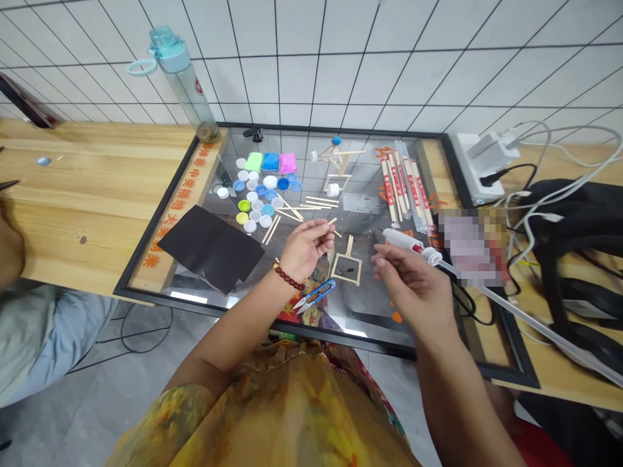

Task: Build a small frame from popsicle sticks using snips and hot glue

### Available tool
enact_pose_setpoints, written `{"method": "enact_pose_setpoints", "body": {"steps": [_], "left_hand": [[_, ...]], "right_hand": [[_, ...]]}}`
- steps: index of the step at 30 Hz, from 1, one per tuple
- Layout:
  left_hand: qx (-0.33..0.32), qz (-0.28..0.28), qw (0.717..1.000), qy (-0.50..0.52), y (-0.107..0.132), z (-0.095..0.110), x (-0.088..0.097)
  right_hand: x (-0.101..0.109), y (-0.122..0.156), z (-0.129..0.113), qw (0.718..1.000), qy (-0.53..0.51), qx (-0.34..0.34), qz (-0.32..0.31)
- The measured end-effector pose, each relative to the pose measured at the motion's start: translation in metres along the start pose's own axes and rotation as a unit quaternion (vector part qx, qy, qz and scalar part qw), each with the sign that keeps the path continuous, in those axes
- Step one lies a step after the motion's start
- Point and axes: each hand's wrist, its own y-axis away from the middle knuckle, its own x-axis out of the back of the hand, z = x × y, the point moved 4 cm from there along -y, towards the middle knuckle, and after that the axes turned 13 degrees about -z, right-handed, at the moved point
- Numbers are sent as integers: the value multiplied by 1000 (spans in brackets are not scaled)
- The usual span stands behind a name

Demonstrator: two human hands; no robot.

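My left hand [309, 246], with a beaded bracelet on its wrist, pinches a short wooden stick [332, 222] between thumb and fingertips. Below and to its right, a small square frame of sticks with a handle [347, 267] lies on the glass. My right hand [413, 279] hovers right of that frame, fingers loosely curled, with nothing visible in them. Just beyond it lies a white glue gun [403, 240], a long clear glue stick [525, 318] running from its back. Blue thread snips [316, 295] rest below my left hand.
Bottle caps [256, 216], clay packs [270, 161] and loose sticks [318, 203] lie beyond my left hand. A stick model [338, 175] stands behind. Wrapped chopsticks [406, 185], cables and a power strip [479, 172] are right; black sheets [211, 246] and a water bottle [185, 84] left.
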Motion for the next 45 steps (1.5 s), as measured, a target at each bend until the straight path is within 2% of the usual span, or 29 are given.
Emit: {"method": "enact_pose_setpoints", "body": {"steps": [5, 12, 22, 27, 34, 36, 39, 42, 45], "left_hand": [[29, -10, 1000, 5, 0, 0, 0], [32, -40, 999, -19, 2, -1, -4], [43, -30, 998, -18, 2, -3, -4], [36, -27, 998, -50, 1, -3, -4], [24, -33, 988, -151, 2, -6, -4], [22, -36, 983, -181, 2, -6, -5], [19, -55, 971, -234, 3, -8, -8], [13, -81, 948, -307, 5, -10, -11], [-11, -87, 915, -395, 6, -11, -12]], "right_hand": [[3, -5, -4, 990, 124, -13, -57], [-5, 1, 3, 962, 271, -31, -19], [-17, -3, 15, 955, 281, -33, -90], [-21, -6, 19, 957, 276, -32, -86], [-21, -8, 25, 965, 252, -18, -73], [-20, -9, 22, 973, 224, 5, -53], [-15, -10, 16, 983, 178, 36, 21], [-10, -9, 10, 975, 183, 50, 112], [-9, -8, 6, 963, 204, 68, 160]]}}
